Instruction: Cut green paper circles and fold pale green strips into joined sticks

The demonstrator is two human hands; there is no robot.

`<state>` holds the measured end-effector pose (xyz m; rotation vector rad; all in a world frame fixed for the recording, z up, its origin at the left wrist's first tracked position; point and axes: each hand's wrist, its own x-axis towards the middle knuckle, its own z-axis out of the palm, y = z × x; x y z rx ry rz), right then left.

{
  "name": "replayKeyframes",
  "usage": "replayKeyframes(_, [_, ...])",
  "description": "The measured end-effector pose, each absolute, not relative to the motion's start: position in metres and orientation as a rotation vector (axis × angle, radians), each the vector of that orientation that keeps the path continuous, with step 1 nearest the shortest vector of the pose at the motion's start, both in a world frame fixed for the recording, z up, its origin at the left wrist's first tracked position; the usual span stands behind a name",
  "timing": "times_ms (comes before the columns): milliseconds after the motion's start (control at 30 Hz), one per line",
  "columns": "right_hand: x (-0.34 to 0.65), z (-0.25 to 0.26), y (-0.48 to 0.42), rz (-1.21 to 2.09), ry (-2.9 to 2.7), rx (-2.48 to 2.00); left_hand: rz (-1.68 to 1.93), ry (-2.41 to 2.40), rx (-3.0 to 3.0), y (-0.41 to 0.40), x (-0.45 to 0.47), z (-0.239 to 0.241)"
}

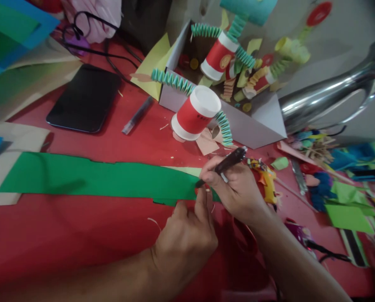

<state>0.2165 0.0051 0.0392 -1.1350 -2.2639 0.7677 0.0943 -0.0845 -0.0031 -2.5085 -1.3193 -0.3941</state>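
Observation:
A long strip of green paper [89, 176] lies across the red table, its right end under both hands. My right hand [238, 188] grips a black pen [231, 160], with the tip down at the paper's right end. Beside that tip, my left hand [187, 235] has curled fingers, and its fingertips press on a small red piece [197, 190] lying over the green paper. Most of this piece is hidden by the fingers. Just behind the paper stands a red and white paper cup figure [195, 113] with folded green paper arms.
A white box [240, 123] at the back holds several similar cup figures. A black phone [85, 98] and a clear-barrelled pen [137, 115] lie to the left. A silver metal jug [326, 96] is at right, near coloured paper scraps [351, 214] and a yellow toy-like object [266, 180].

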Motion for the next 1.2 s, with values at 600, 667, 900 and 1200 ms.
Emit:
replayKeyframes(600, [0.218,0.037,0.010,0.850,-2.271,-1.191,-0.413,-1.316,-2.560,-0.088,0.097,-0.001])
replayKeyframes(667, [0.221,0.035,0.010,0.832,-2.249,-1.196,-0.410,-1.315,-2.553,-0.089,0.097,-0.001])
replayKeyframes(900, [0.230,0.029,0.008,0.759,-2.153,-1.242,-0.392,-1.311,-2.527,-0.088,0.096,0.000])
replayKeyframes(1200, [0.249,0.023,-0.004,0.631,-2.069,-1.383,-0.403,-1.273,-2.490,-0.084,0.096,-0.002])
